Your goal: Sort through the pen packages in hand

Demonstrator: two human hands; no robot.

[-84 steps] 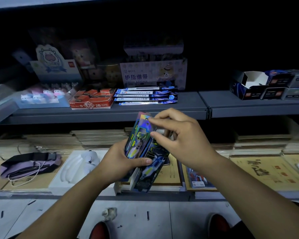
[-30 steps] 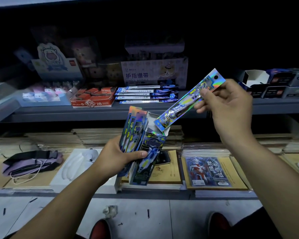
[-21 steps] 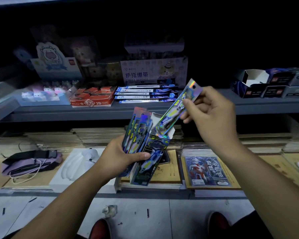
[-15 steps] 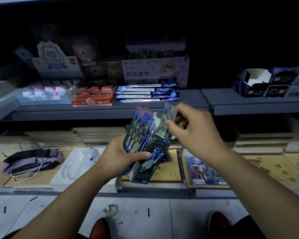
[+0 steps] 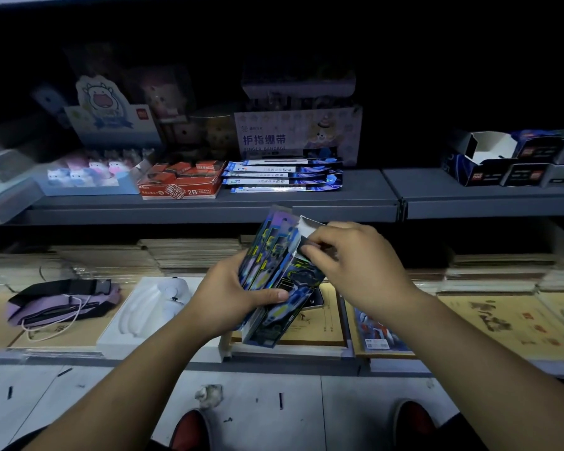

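The left hand (image 5: 228, 297) is gripping a dark printed box (image 5: 284, 307) and a fan of shiny packs (image 5: 269, 245) together, thumb lying across the front of the box, fingers wrapped behind. The box is tilting, its open top pointing up and to the right, and its white flap (image 5: 308, 224) is standing up at the mouth. The packs are sticking up just left of that flap, pressed against the box's side.

The right hand (image 5: 355, 265) is sitting at the box's mouth, fingers curled and pinching something at the opening; what lies between the fingertips is hidden, so I cannot tell what they are holding.

Below the grip, notebooks (image 5: 313, 323) are lying flat on the lower shelf. To the left of the left hand a white tray (image 5: 144, 314) is resting, and farther left a purple pouch (image 5: 59, 304). Above the grip, on the grey shelf (image 5: 365, 196), a red box (image 5: 181, 180) and blue packets (image 5: 284, 177) are lying side by side.
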